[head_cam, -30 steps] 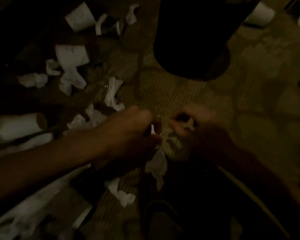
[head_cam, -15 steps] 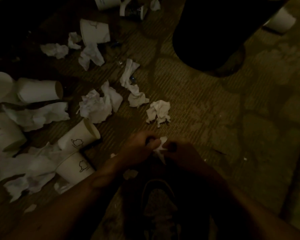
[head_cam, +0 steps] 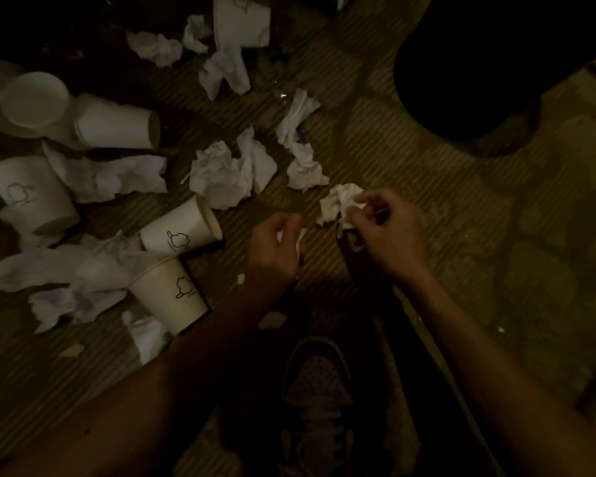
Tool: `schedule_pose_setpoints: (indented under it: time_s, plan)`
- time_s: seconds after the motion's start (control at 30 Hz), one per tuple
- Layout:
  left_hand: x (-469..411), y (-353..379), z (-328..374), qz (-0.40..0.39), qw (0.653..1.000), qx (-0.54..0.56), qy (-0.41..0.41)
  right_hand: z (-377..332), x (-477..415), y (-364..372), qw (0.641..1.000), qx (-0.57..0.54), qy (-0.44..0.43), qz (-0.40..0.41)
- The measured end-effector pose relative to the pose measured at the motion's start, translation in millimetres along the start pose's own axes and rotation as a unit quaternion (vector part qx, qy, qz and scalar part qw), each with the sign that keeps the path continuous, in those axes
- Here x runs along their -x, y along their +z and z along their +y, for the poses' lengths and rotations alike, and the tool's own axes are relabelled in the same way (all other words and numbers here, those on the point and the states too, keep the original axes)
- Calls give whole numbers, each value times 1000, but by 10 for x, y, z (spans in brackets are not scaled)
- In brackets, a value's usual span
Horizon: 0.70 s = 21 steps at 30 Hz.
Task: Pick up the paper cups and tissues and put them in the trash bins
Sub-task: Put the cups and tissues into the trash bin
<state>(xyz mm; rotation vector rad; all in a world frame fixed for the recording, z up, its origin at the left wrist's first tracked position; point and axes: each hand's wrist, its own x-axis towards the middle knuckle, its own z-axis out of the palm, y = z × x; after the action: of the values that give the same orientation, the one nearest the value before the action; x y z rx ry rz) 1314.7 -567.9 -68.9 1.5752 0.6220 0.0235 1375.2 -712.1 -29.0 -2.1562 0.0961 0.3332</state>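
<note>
Tissue wad (head_cam: 339, 201) is pinched in right hand (head_cam: 391, 235), left hand (head_cam: 274, 251) grips a scrap (head_cam: 300, 239), cups (head_cam: 181, 228) lie on floor (head_cam: 410, 173) at left, bin (head_cam: 496, 63) beyond.

Left hand (head_cam: 276, 249) and right hand (head_cam: 389, 242): bare; left forearm (head_cam: 186, 373) and right forearm (head_cam: 496, 373): bare to the frame edge, with no sleeve hem in view. Footwear: one shoe (head_cam: 319, 407), low-cut, lace-up; upper greyish in the dim light, exact colour not readable; toe panel (head_cam: 319, 376) covered with a pattern of small dots; a paler band (head_cam: 291, 352) rims the toe; laces (head_cam: 319, 438) cross in several rows behind the toe panel. Beside the shoe, a dark shape with a thin pale edge line (head_cam: 444, 397); whether it is clothing cannot be told.
</note>
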Motion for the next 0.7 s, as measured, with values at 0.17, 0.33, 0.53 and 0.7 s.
schedule_pose_setpoints:
  time_s: [0.17, 0.33, 0.53, 0.7]
  plan:
    - [-18, -104, 24, -7, 1000, -18, -23, 173, -255, 127, 991, 105, -10, -77]
    - [-63, -110, 165, -3, 998, -26, -52, 252, -257, 84, 993, 116, -7, -21]
    - [-125, 38, 222, 10, 993, 40, -111, 189, -82, -86, 999, 31, 31, -9]
    - [-100, 78, 242, -26, 991, 59, -118, -117, 210, -152, 973, -140, 99, -156]
